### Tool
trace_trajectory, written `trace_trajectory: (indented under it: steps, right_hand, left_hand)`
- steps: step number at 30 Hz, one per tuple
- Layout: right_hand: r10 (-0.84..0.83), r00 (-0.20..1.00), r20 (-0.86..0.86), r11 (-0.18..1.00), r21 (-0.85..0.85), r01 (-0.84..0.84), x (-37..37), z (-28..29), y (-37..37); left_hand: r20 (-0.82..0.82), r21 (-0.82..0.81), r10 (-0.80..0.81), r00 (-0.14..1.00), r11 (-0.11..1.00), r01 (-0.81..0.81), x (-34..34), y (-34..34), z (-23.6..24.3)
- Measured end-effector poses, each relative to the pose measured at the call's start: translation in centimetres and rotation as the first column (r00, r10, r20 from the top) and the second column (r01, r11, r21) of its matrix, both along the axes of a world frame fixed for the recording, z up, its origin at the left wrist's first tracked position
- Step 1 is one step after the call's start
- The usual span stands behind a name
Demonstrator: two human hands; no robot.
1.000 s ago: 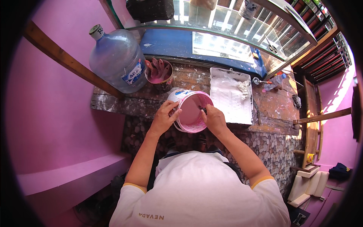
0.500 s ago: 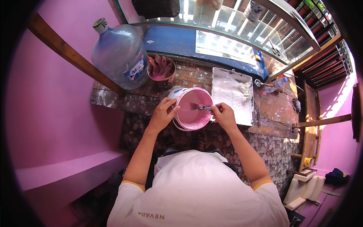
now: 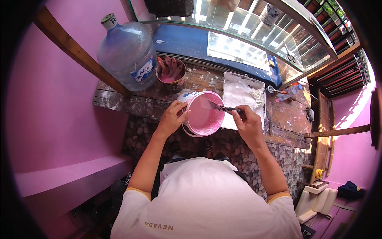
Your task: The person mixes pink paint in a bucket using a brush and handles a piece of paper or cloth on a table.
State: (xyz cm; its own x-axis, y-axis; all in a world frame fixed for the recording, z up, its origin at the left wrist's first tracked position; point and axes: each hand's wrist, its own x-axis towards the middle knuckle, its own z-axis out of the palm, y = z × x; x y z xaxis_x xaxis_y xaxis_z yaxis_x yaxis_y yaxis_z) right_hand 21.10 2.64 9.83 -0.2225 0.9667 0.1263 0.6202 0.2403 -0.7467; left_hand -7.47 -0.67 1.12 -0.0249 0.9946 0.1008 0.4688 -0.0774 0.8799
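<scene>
My left hand is closed on the rim of a white bucket, thumb inside and fingers along the outer wall. Pink paint lies in the bucket, which tilts toward me, and more pink is smeared on its inner wall. A paintbrush with a dark handle is gripped in my right hand, just right of the bucket. Its paint-coated head reaches over the rim into the bucket, near the far inner wall. Whether the bristle tips touch the paint is hard to tell.
The paint-spattered wooden table carries a white-smeared paint tray, a tin of pink-coated brushes, a large water jug and a small plastic bottle. Behind stands a glass display case. A wooden post slants at the left.
My right hand has drawn back to the right and now holds the brush farther along its handle. The brush has shifted slightly right and up. My left hand keeps its grip.
</scene>
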Motion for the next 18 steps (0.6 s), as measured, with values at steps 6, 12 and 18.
trace_trajectory:
  steps: [6,12,18]
  right_hand:
    - [0.002,1.0,-0.028,1.0,-0.03,-0.003,-0.4,-1.9,0.4]
    - [0.111,0.968,0.227,0.971,0.182,-0.154,-1.8,-7.2,1.7]
    - [0.16,0.916,0.368,0.934,0.244,-0.261,-3.3,-11.3,2.3]
  left_hand:
    - [-0.006,0.005,-0.003,1.0,1.0,0.003,0.1,0.1,-0.2]
    - [-0.011,0.007,-0.02,1.0,1.0,0.02,0.3,0.2,0.0]
    - [-0.025,0.048,-0.028,0.999,0.998,0.03,0.8,0.2,0.1]
